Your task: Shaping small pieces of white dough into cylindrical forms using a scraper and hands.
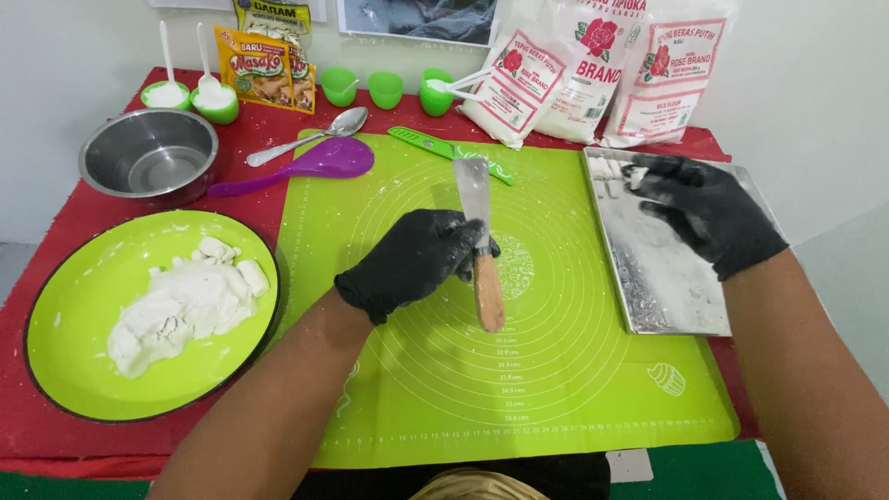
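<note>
The left hand (412, 262) gripped a wooden-handled scraper (479, 243) mid-frame; the right hand (708, 211) pinched a dough piece (637, 175) onto the steel tray (671, 292), upper right. Most dough (181, 304) remained on the green plate (74, 361), lower left.

bags (593, 69): tops run off the upper edge
poster (421, 17): only its bottom strip is in shot
scraper (479, 236): the left hand (412, 262) covers the neck where blade meets handle
dough piece (637, 174): mostly lost under the right hand (708, 211) fingertips, shape can't be told
tray (667, 287): the hand hides its far right part
cups (370, 88): contents too small to tell
person: both arms cut by the bottom edge
</note>
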